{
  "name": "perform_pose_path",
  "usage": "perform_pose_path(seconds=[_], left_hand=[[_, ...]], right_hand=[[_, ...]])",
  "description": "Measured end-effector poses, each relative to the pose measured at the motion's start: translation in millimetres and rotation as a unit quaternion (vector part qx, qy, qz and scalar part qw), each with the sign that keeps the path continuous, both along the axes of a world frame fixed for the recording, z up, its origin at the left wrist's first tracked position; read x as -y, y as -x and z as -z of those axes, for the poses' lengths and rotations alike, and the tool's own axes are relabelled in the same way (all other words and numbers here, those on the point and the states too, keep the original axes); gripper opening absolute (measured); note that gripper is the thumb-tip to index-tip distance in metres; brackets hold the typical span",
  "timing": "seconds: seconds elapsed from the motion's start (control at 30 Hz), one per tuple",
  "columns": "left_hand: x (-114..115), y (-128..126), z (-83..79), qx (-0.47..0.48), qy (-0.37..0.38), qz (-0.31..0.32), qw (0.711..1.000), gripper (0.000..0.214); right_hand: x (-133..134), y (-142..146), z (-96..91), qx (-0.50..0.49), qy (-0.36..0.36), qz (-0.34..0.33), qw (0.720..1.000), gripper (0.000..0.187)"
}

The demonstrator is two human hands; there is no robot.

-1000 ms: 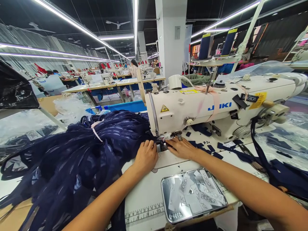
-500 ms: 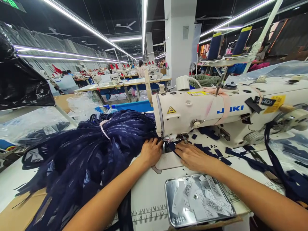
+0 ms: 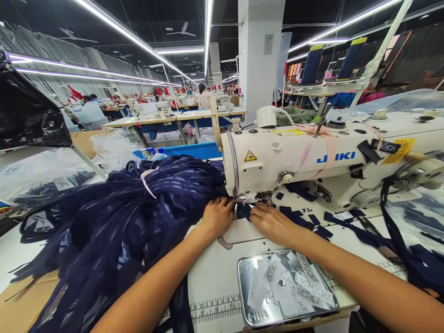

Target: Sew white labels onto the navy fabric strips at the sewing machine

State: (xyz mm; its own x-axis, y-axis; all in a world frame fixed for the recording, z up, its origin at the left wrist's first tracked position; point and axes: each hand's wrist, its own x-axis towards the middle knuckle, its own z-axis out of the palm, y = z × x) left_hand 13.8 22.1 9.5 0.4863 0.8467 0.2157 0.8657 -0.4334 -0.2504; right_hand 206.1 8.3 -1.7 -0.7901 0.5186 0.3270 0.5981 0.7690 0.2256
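At the presser foot of the white sewing machine, a small navy fabric piece lies between my hands. My left hand is just left of the needle area, fingers curled down onto navy fabric at the edge of the big heap. From the right, my right hand pinches the navy piece with thumb and fingers; the fingertips are partly hidden. A large bundle of navy strips, bound with a pale tie, spreads over the table's left. Below my right hand sits a metal tray of printed white labels.
Navy scraps and scissors lie right of the needle area. A black plastic bag hangs at upper left. Two navy thread cones stand behind the machine. Further back are other sewing tables and a seated person.
My right hand has shifted slightly left toward the needle, and more of the navy piece shows between my hands. My left hand stays nearly in place. The view has turned slightly.
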Motion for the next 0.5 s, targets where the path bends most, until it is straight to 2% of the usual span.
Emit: perform_pose_path(seconds=[0.5], left_hand=[[-10,-3,-2.7,0.007,0.025,0.001,1.0,0.024]], right_hand=[[2,12,4.7,0.009,-0.002,0.032,0.999,0.015]])
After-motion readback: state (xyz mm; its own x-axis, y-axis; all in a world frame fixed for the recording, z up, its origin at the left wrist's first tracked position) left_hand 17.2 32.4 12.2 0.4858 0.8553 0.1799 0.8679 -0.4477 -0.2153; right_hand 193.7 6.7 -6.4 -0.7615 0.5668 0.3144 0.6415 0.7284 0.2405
